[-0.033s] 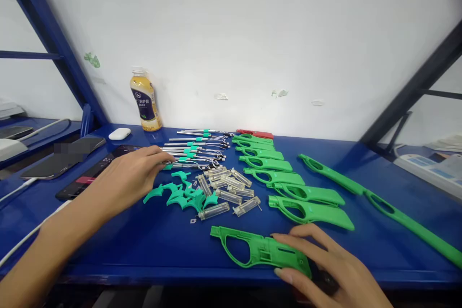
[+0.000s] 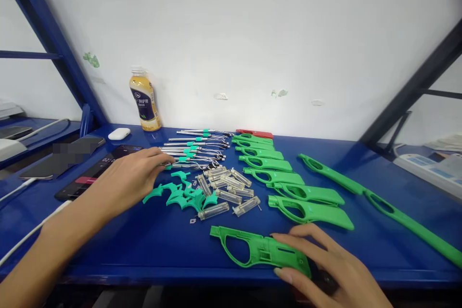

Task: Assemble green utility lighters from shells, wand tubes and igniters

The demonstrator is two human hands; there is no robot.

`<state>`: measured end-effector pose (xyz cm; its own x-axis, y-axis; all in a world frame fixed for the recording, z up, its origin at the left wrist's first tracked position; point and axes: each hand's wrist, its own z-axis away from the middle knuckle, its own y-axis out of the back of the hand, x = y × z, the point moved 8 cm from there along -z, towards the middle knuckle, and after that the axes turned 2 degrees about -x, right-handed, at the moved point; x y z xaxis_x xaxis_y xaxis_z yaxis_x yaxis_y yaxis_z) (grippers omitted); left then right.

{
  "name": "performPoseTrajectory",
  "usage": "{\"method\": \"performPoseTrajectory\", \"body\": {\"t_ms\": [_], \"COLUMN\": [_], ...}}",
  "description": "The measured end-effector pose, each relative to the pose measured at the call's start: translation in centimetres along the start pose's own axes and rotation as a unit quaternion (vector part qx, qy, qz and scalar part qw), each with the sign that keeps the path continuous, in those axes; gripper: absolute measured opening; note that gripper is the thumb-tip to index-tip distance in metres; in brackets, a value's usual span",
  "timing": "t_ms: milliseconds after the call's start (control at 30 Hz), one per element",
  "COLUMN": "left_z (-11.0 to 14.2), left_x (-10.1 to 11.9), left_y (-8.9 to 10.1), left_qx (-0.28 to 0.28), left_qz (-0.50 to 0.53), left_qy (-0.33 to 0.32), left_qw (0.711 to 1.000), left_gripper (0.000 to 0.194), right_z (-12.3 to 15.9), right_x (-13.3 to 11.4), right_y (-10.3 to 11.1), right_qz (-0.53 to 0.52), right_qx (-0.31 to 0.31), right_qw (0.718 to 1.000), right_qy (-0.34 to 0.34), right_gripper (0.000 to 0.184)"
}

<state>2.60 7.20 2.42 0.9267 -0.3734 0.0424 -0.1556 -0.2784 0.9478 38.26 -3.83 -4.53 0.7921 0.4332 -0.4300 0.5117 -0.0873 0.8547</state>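
My left hand (image 2: 139, 171) is pinched at the left end of the nearest metal lighter tube (image 2: 197, 167), which carries thin wires; the fingers partly cover it. Behind it lie several similar tubes with teal collars (image 2: 190, 150). Close to this hand are a pile of teal triggers (image 2: 180, 195) and a heap of clear fuel tanks (image 2: 231, 184). My right hand (image 2: 332, 262) grips the wide end of a green lighter shell half (image 2: 258, 249) between thumb and fingers. That shell lies hollow side up near the table's front edge.
Several green shell halves (image 2: 312, 214) and a red one (image 2: 254, 133) form a row. Two long green shells (image 2: 407, 221) lie rightward. A bottle (image 2: 145, 101), a white case (image 2: 119, 134) and phones (image 2: 79, 183) with cables stand or lie leftward. Blue frame posts flank the table.
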Motion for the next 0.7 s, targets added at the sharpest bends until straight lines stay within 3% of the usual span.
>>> {"method": "performPoseTrajectory", "body": {"t_ms": [167,333,700], "left_z": [0.0,0.0,0.9], "left_x": [-0.3,-0.7,0.2], "left_y": [-1.8,-2.5,-1.3], "left_qx": [-0.029,-0.037,-0.018], "left_qz": [0.017,0.022,-0.014], "left_qy": [-0.001,-0.009,-0.007], "left_qw": [0.999,0.999,1.0], "left_gripper": [0.045,0.045,0.041], "right_z": [0.0,0.0,0.0], "right_x": [0.0,0.0,-0.1], "right_y": [-0.1,0.0,0.1], "right_qz": [-0.009,-0.005,0.01], "right_qx": [-0.001,0.002,0.001], "right_qw": [1.0,1.0,1.0], "right_qy": [-0.013,-0.005,0.002], "right_gripper": [0.03,0.031,0.029]}}
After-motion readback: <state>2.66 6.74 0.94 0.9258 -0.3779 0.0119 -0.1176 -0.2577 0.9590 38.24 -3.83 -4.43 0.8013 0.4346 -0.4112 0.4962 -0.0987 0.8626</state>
